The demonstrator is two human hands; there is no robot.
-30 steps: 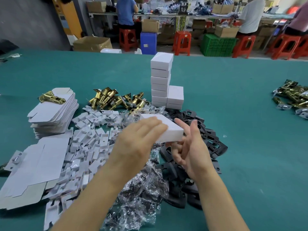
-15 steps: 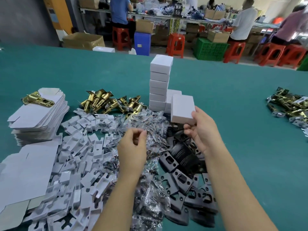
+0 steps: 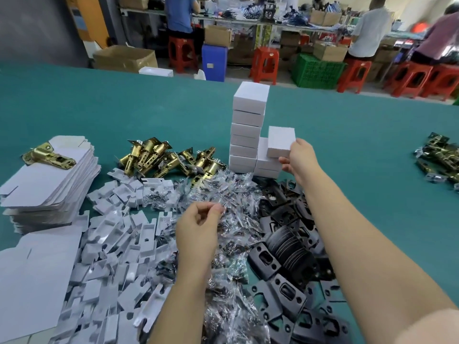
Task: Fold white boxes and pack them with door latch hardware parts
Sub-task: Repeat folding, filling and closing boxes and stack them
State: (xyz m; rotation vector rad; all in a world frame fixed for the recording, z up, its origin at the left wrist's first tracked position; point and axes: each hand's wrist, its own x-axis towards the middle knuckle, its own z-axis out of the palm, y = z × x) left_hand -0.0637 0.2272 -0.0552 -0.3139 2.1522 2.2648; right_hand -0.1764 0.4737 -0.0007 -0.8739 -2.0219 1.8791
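My right hand [image 3: 301,158] grips a closed white box [image 3: 280,142] by its right end, holding it just above a short stack of boxes [image 3: 267,166]. To the left of that rises a tall stack of closed white boxes [image 3: 248,130]. My left hand [image 3: 198,228] hovers with loosely curled fingers, holding nothing, over a heap of clear screw bags [image 3: 231,194]. Brass door latches [image 3: 159,157] lie in a pile left of the stacks. Black plates [image 3: 285,247] are heaped under my right forearm.
Flat white box blanks [image 3: 47,184] are stacked at the left with one brass latch [image 3: 48,155] on top. White plastic inserts [image 3: 116,247] litter the near left. More latches [image 3: 439,157] lie at the right edge of the green table [image 3: 360,150]. People sit at benches beyond.
My right hand has carried the closed box up and away from me to the short stack. My left hand has let go of the box and dropped back over the screw bags.
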